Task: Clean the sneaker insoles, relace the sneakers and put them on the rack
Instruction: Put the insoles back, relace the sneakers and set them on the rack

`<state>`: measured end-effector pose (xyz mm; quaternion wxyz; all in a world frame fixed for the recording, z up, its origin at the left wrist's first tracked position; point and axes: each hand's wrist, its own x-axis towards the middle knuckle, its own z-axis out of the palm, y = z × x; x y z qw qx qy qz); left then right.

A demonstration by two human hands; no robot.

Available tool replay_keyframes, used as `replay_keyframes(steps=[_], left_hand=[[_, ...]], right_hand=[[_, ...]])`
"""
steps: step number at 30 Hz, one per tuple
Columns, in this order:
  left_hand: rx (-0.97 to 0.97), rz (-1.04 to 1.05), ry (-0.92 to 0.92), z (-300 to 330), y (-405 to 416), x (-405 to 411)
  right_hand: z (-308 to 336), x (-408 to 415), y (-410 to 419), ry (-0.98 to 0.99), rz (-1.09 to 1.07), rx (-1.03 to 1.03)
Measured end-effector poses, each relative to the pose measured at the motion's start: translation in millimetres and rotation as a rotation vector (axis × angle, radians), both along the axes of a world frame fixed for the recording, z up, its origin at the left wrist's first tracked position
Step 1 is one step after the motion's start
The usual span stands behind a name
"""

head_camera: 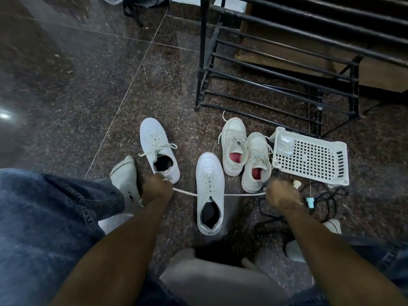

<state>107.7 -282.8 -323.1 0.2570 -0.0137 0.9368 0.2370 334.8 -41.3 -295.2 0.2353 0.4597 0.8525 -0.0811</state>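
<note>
Two white sneakers with dark insides stand on the floor: one (159,149) at the left, one (209,193) in the middle, near me. A white lace (240,194) runs taut across the middle sneaker between my hands. My left hand (156,191) grips its left end and my right hand (281,195) grips its right end. A second pair of pale sneakers with pink insoles (235,149) (257,164) stands to the right. The black metal shoe rack (276,69) stands beyond them with bare shelves.
A white perforated plastic tray (313,157) lies beside the pink-insole pair. Black cables and small plugs (309,202) lie under my right hand. My socked foot (125,180) and denim-clad knees frame the lower view. A dark bag sits at the top.
</note>
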Motion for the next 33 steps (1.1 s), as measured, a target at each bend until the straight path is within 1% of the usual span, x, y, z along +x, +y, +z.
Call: replay_keyframes(steps=[1, 2, 4, 5, 6, 8, 10, 11, 13, 15, 18, 19, 21, 22, 23, 24, 25, 26, 28, 30, 32, 33], left_hand=[[-0.022, -0.159, 0.047, -2, 7, 7], [0.021, -0.323, 0.067, -4, 12, 15], [0.114, -0.567, -0.027, -15, 23, 27], [0.116, -0.663, -0.083, -19, 28, 33], [0.076, -0.744, -0.143, -19, 31, 40], [-0.041, -0.856, -0.148, -23, 35, 51], [-0.144, -0.918, -0.068, -26, 36, 59], [-0.187, -0.932, -0.005, -28, 35, 60], [-0.221, -0.931, 0.044, -30, 34, 60], [-0.165, -0.857, 0.004, -32, 34, 59], [-0.104, -0.593, -0.053, -29, 36, 47], [-0.155, -0.566, -0.044, -30, 35, 41], [-0.315, -0.591, -0.082, -35, 27, 30], [-0.354, -0.592, -0.145, -39, 23, 28], [-0.332, -0.568, -0.232, -44, 19, 27], [-0.257, -0.523, -0.328, -45, 16, 27], [-0.134, -0.426, -0.425, -44, 15, 27], [0.019, -0.276, -0.524, -42, 14, 26], [0.331, 0.016, -0.667, -35, 17, 20], [0.568, 0.166, -0.749, -27, 25, 14], [0.786, 0.325, -0.827, -20, 40, 14], [0.883, 0.416, -0.873, -16, 48, 15]], right_hand=[[-4, -6, -7, 0.012, 0.074, -0.074], [-9, -13, -15, 0.033, 0.123, -0.166], [-17, -27, -33, 0.085, 0.154, -0.331], [-20, -33, -43, 0.111, 0.161, -0.38], [-24, -40, -52, 0.134, 0.165, -0.413], [-32, -51, -70, 0.167, 0.151, -0.451], [-39, -57, -84, 0.165, 0.123, -0.458], [-40, -60, -89, 0.16, 0.124, -0.429], [-42, -62, -92, 0.142, 0.142, -0.36], [-44, -59, -86, 0.137, 0.159, -0.35], [-45, -50, -64, 0.163, 0.105, -0.377], [-43, -47, -56, 0.158, 0.11, -0.377], [-41, -42, -43, 0.123, 0.154, -0.389], [-41, -39, -38, 0.105, 0.163, -0.42], [-42, -37, -34, 0.095, 0.155, -0.466], [-44, -36, -31, 0.097, 0.129, -0.523], [-45, -35, -29, 0.126, 0.073, -0.592], [-44, -35, -27, 0.191, -0.03, -0.673], [-37, -37, -24, 0.406, -0.32, -0.836], [-28, -42, -24, 0.6, -0.6, -0.989], [-23, -47, -26, 0.773, -0.79, -1.151], [-21, -50, -29, 0.869, -0.837, -1.238]])
